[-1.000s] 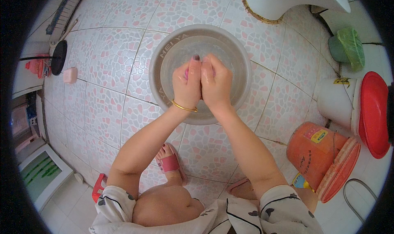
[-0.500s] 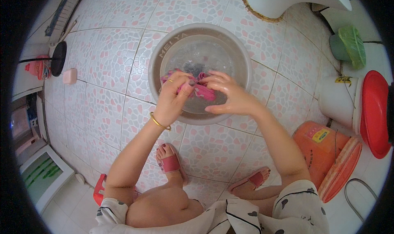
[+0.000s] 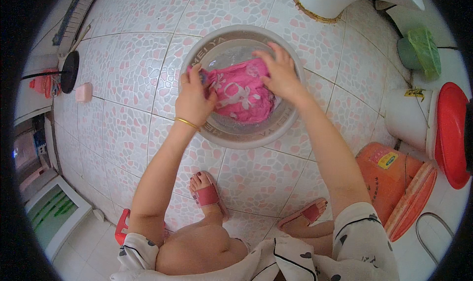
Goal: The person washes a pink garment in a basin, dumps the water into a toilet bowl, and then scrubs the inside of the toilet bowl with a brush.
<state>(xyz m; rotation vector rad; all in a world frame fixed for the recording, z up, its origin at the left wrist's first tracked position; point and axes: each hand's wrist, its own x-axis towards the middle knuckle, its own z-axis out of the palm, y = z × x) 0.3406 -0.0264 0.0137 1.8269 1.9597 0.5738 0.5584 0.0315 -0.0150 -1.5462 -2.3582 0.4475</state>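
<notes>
Pale floor tiles [image 3: 138,64] with a pink and grey pebble pattern spread out under my head camera, their seams bowing toward the rim of the view. On them I see a round grey plastic basin [image 3: 241,144] with water [image 3: 224,59] in it. Inside lies the pink printed cloth [image 3: 246,96], opened out so its white motifs face up to me, its fabric looking wet.

I have the left hand [image 3: 194,101] at the cloth's left edge, thumb on top and fingers behind, clamped on a bunched part of it; a gold bangle [image 3: 187,123] circles that wrist. The right hand [image 3: 283,76] is at the cloth's upper right edge, its fingers spread and its thumb by the fabric. From up here I cannot tell whether it pinches any cloth. The two hands are apart, with the cloth between them.

Below the basin I make out two feet in red sandals [image 3: 207,195]. Off to my right are an orange bucket [image 3: 382,180], a white bucket [image 3: 409,116] beside a red plastic piece [image 3: 452,135], and a green bin [image 3: 409,54] with a bag. Far left, a pink block [image 3: 84,92] sits on the floor.
</notes>
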